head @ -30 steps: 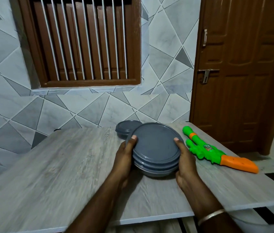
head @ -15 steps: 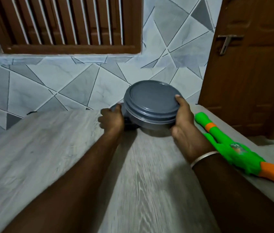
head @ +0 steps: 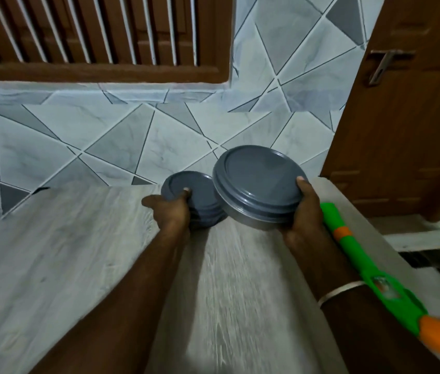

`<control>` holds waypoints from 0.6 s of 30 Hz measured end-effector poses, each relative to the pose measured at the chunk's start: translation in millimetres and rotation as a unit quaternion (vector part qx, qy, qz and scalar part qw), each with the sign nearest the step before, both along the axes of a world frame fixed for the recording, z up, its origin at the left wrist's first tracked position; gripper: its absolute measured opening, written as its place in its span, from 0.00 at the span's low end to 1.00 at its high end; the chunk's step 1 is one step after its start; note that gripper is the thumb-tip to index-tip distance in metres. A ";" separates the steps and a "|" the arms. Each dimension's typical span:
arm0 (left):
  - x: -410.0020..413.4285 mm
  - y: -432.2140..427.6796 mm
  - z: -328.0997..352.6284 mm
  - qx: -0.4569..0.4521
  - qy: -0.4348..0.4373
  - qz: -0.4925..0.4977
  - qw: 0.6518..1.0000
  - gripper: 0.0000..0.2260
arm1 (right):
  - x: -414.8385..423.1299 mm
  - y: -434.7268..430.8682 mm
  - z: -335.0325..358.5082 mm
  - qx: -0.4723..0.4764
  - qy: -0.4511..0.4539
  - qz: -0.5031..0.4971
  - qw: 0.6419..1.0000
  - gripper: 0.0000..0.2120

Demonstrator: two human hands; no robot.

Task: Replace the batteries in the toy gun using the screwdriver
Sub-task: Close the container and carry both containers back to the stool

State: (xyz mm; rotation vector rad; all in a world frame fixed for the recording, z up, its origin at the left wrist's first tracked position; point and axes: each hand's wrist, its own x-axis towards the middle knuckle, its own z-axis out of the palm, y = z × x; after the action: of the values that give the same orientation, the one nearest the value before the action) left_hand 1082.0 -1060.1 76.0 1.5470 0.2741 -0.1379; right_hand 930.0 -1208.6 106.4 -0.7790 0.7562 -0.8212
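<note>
The green and orange toy gun (head: pixel 353 255) lies along the right side of the grey wood-grain table (head: pixel 51 252), partly hidden behind my right forearm. My right hand (head: pixel 303 211) grips a large grey lidded container (head: pixel 256 182), tilted and held just above the table at the far end. My left hand (head: pixel 171 211) holds a smaller grey lidded container (head: pixel 181 186) that sits beside the large one, near the wall. No screwdriver or batteries are in sight.
A tiled wall (head: pixel 105 136) rises directly behind the table's far edge, with a barred brown window (head: pixel 100 36) above. A brown door (head: pixel 407 117) stands at the right. The table's right edge drops off beside the toy gun.
Both hands carried the large container from mid-table toward the wall. The left hand then let go of it and took the smaller container; the view moved closer and lower.
</note>
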 end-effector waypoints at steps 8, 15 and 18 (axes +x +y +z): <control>-25.8 24.4 135.1 -0.161 0.040 0.053 0.985 0.33 | -15.2 15.4 126.9 0.022 0.015 0.032 0.999 0.23; -46.6 64.4 261.6 -0.167 0.014 0.043 0.985 0.28 | -37.2 49.3 237.9 -0.003 0.002 0.058 0.998 0.27; -51.4 87.6 293.2 -0.165 0.014 0.033 0.986 0.28 | -50.3 64.3 276.3 -0.031 0.004 0.083 0.996 0.26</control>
State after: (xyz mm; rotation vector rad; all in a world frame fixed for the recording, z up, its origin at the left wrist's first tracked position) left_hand 1030.6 -972.5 369.2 1.2062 0.3091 -0.1456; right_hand 879.8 -1144.3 382.7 -0.8889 0.6667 -0.6934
